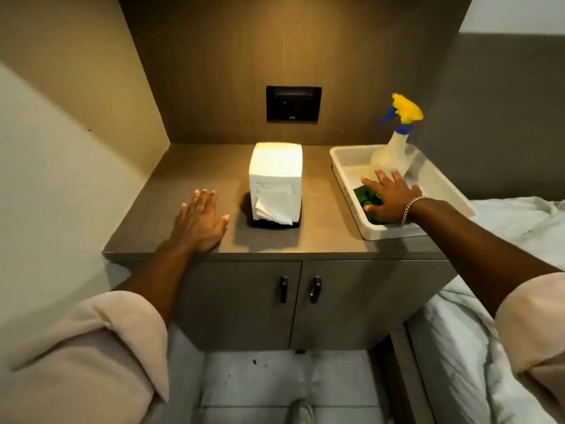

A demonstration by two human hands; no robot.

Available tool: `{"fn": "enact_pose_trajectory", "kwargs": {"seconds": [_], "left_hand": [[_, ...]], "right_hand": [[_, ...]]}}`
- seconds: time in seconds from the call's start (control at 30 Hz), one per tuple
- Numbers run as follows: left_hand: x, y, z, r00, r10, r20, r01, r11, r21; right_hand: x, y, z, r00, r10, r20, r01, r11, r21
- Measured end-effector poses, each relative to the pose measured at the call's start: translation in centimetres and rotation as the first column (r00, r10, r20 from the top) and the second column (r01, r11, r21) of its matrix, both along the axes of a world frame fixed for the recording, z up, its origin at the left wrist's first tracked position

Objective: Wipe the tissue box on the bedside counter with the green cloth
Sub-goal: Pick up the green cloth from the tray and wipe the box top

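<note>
A white tissue box (275,175) stands upright on a dark base in the middle of the grey bedside counter (189,166), a tissue hanging from its front slot. The green cloth (368,198) lies crumpled in a white tray (345,154) on the counter's right side. My right hand (388,195) rests flat over the cloth with fingers spread, covering most of it; no grip shows. My left hand (198,221) lies open, palm down, on the counter left of the tissue box, a short gap from it.
A clear spray bottle (393,148) with a yellow and blue trigger stands at the back of the tray. A black socket panel (293,104) is on the back wall. Cabinet doors (266,301) sit below the counter, a bed (504,316) on the right.
</note>
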State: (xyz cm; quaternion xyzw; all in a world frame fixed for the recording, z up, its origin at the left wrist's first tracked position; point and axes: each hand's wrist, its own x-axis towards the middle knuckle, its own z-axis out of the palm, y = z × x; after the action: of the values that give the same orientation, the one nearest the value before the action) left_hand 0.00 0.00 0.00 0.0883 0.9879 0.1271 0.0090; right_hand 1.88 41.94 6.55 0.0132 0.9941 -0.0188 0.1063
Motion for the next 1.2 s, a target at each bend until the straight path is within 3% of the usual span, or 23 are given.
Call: {"fn": "enact_pose_trajectory", "kwargs": {"seconds": [0.1,0.27,0.37,0.53,0.7,0.83,0.93,1.07,1.2], "left_hand": [[-0.9,-0.2,-1.7,0.999,0.033,0.041,-0.028,0.993,-0.119],[-1.2,-0.6,-3.0,1.000,0.012,0.007,-0.011,0.989,-0.151],[-1.4,-0.8,-3.5,1.000,0.025,0.001,-0.025,0.987,-0.160],[-1.6,-0.7,-3.6,1.000,0.019,0.004,-0.018,0.988,-0.154],[-1.7,-0.8,-2.1,0.998,-0.022,0.060,0.028,0.995,-0.098],[-3.1,-1.1,2.5,0.986,-0.147,-0.083,0.153,0.986,0.063],[-4.7,-0.4,6.9,0.940,-0.317,-0.123,0.334,0.928,0.165],[-6.6,1.7,10.6,0.863,-0.505,-0.020,0.498,0.842,0.209],[-8.5,3.2,12.5,0.798,-0.571,0.194,0.522,0.815,0.251]], "right_hand": [[-0.8,0.2,-1.1,0.989,0.029,0.147,-0.030,1.000,0.007],[-0.7,-0.8,-1.6,0.982,-0.008,0.187,0.013,1.000,-0.026],[-0.4,-1.8,-1.7,0.994,0.000,0.108,-0.004,0.999,0.033],[-0.2,-2.7,-1.9,0.988,-0.024,-0.150,0.035,0.997,0.073],[0.8,-2.5,-0.2,0.953,-0.202,-0.226,0.151,0.962,-0.227],[1.6,-3.8,3.6,0.879,-0.203,-0.430,0.060,0.944,-0.325],[2.3,-6.5,6.5,0.851,-0.178,-0.493,-0.067,0.896,-0.438],[3.2,-10.4,8.6,0.847,-0.130,-0.516,-0.195,0.826,-0.528],[3.0,-13.0,9.3,0.872,-0.011,-0.490,-0.269,0.825,-0.497]]}}
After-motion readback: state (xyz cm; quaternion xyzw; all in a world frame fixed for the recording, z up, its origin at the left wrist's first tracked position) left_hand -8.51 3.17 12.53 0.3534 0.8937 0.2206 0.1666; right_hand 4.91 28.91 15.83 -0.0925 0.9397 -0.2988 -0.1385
